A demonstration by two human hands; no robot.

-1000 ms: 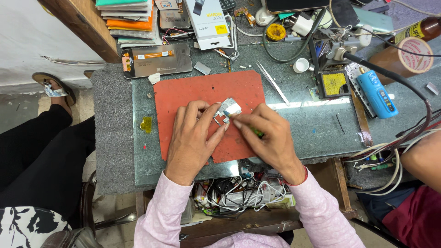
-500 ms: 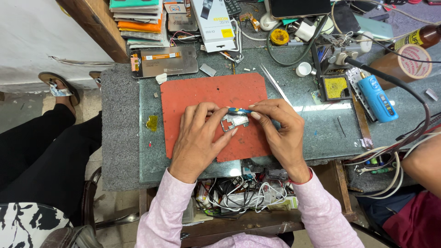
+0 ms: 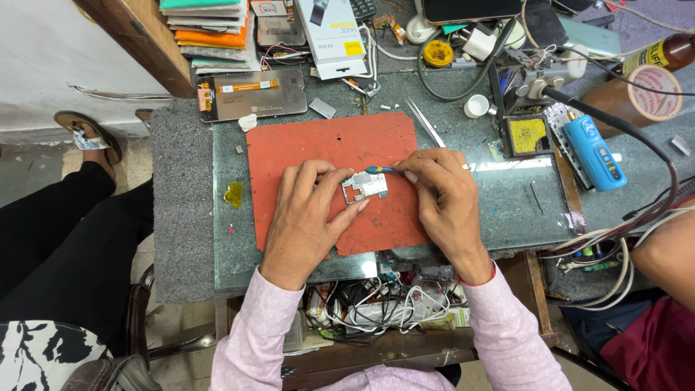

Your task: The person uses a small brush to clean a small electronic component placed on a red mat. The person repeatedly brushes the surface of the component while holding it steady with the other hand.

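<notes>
I saw the left hand (image 3: 302, 217) pinching the small metal board (image 3: 365, 187) at its fingertips; right hand (image 3: 443, 194) gripped a blue-handled tool (image 3: 379, 170), tip just above the board.

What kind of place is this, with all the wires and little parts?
Probably a phone repair bench. The hands work on a small circuit board over a red mat, with a loose phone screen and tweezers nearby.

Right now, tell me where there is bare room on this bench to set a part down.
Free: glass between the red mat and the yellow pad tray; grey strip left of the mat. Crowded: back edge, and mat centre, where the left hand and right hand hold the board.
</notes>
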